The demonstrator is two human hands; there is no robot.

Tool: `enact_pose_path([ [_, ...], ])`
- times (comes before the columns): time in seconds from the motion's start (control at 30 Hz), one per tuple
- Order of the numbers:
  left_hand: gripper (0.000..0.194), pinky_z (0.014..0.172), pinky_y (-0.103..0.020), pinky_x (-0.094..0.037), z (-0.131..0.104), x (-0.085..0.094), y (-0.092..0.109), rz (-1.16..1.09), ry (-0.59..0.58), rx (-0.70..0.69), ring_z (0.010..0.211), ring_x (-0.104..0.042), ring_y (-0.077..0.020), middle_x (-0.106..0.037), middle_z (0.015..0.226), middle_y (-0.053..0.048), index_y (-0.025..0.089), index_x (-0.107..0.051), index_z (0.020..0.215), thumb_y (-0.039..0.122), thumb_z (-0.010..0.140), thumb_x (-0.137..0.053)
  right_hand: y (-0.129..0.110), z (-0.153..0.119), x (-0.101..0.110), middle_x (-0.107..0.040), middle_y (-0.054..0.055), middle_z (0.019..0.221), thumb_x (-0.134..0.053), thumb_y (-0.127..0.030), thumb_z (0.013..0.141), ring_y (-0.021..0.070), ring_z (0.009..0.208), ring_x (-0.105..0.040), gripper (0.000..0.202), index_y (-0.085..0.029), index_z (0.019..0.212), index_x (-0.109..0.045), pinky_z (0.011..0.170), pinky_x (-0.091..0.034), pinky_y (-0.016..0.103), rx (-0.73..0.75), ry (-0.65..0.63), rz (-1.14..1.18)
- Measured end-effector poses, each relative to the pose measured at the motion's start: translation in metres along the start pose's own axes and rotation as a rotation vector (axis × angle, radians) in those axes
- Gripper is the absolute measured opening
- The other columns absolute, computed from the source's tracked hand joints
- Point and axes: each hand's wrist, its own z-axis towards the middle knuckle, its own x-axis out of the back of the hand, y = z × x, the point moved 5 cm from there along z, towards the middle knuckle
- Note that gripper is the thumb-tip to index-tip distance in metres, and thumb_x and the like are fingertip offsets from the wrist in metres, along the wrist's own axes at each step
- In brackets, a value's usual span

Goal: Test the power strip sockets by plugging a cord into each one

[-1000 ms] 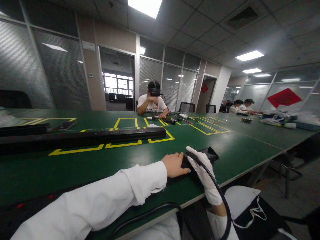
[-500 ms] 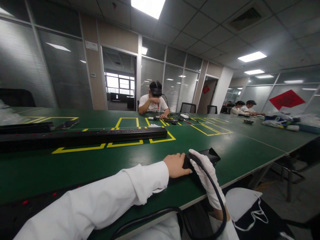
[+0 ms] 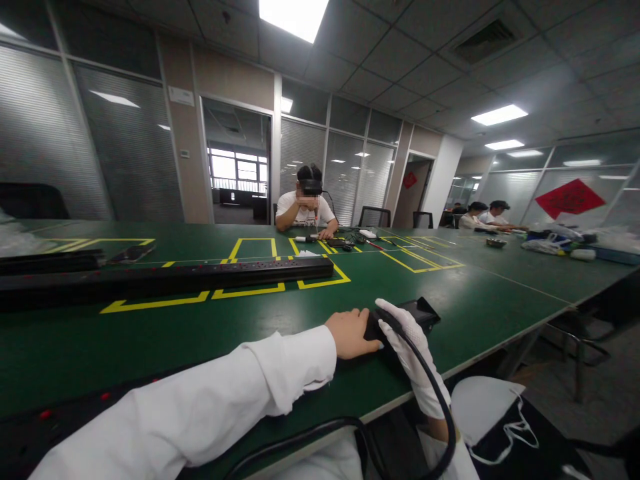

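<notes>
A long black power strip with red dots runs along the near side of the green table, passing beneath my left sleeve. My bare left hand is wrapped over the strip near its right end, thumb toward me. Right beside it, my right hand wears a white glove and is closed around a thick black cable at the strip's end. The cable loops down over the glove toward my lap. Past the glove, a black end bracket sticks out. My hands hide the spot where cable and strip meet.
Another black power strip lies farther back across yellow tape outlines. A person sits opposite, near cables and small tools. Plastic bags lie at the far right. A white mask-like item is beside the table's near edge.
The view has shifted very slightly. Both hands keep the same hold in nearly the same place.
</notes>
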Motion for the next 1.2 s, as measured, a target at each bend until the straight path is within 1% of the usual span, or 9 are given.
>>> enact_pose_path([
  [0.2,0.065,0.076,-0.038,-0.044,0.000,0.000,-0.001,-0.008,-0.009,0.002,0.094,-0.055,-0.0273,-0.054,0.107,-0.010,0.019,-0.036,0.114,0.067,0.070,-0.030,0.004,-0.005,-0.002,-0.050,0.002,0.120,-0.047,-0.029,0.082,0.0171,0.108,-0.047,0.039,-0.027,0.121,-0.044,0.096,-0.038,0.034,-0.007,-0.031,0.019],
  [0.4,0.068,0.075,-0.039,-0.044,0.001,-0.001,-0.001,-0.004,-0.017,-0.003,0.094,-0.055,-0.0280,-0.053,0.108,-0.011,0.019,-0.035,0.116,0.068,0.069,-0.029,0.004,-0.002,-0.001,-0.051,0.002,0.119,-0.045,-0.033,0.083,0.0182,0.107,-0.049,0.039,-0.026,0.121,-0.045,0.095,-0.039,0.035,-0.042,0.003,0.027],
  [0.57,0.067,0.077,-0.039,-0.043,0.000,-0.001,0.000,-0.007,-0.021,0.006,0.095,-0.055,-0.0281,-0.053,0.109,-0.011,0.020,-0.036,0.115,0.068,0.069,-0.030,0.005,0.006,0.002,-0.059,0.003,0.105,-0.037,-0.038,0.085,0.0187,0.096,-0.056,0.034,-0.026,0.113,-0.052,0.089,-0.043,0.037,-0.060,0.046,0.034],
  [0.67,0.067,0.077,-0.039,-0.043,0.000,0.000,0.000,-0.010,-0.023,0.010,0.096,-0.054,-0.0282,-0.053,0.110,-0.011,0.020,-0.035,0.116,0.068,0.069,-0.030,0.004,0.007,0.002,-0.061,0.003,0.101,-0.035,-0.038,0.085,0.0186,0.094,-0.056,0.034,-0.027,0.112,-0.053,0.088,-0.043,0.037,-0.064,0.053,0.028],
  [0.8,0.067,0.077,-0.039,-0.043,0.000,0.000,-0.001,-0.009,-0.027,0.012,0.095,-0.054,-0.0281,-0.053,0.109,-0.010,0.020,-0.036,0.115,0.067,0.069,-0.031,0.003,0.003,0.002,-0.056,0.002,0.112,-0.040,-0.038,0.084,0.0179,0.101,-0.053,0.036,-0.025,0.117,-0.049,0.090,-0.042,0.036,-0.060,0.040,0.031],
  [0.9,0.067,0.077,-0.039,-0.043,0.000,0.000,-0.001,-0.011,-0.025,0.009,0.097,-0.054,-0.0284,-0.053,0.109,-0.011,0.019,-0.035,0.116,0.067,0.069,-0.031,0.002,-0.003,0.000,-0.052,0.002,0.119,-0.043,-0.039,0.083,0.0179,0.107,-0.049,0.039,-0.026,0.119,-0.046,0.094,-0.039,0.037,-0.056,0.029,0.033],
  [1.03,0.068,0.078,-0.038,-0.042,0.000,0.000,-0.001,-0.018,-0.029,0.013,0.099,-0.053,-0.0284,-0.052,0.111,-0.011,0.020,-0.034,0.117,0.067,0.069,-0.031,-0.001,-0.006,-0.001,-0.051,0.001,0.119,-0.043,-0.040,0.083,0.0183,0.109,-0.047,0.038,-0.027,0.119,-0.047,0.096,-0.037,0.038,-0.060,0.056,0.015],
  [1.2,0.067,0.079,-0.038,-0.042,0.001,0.000,-0.001,-0.016,-0.030,0.019,0.099,-0.053,-0.0281,-0.052,0.112,-0.011,0.020,-0.034,0.117,0.067,0.069,-0.032,0.000,-0.002,-0.001,-0.053,0.002,0.117,-0.044,-0.039,0.083,0.0183,0.104,-0.051,0.038,-0.026,0.118,-0.047,0.092,-0.040,0.036,-0.085,0.041,0.010],
])
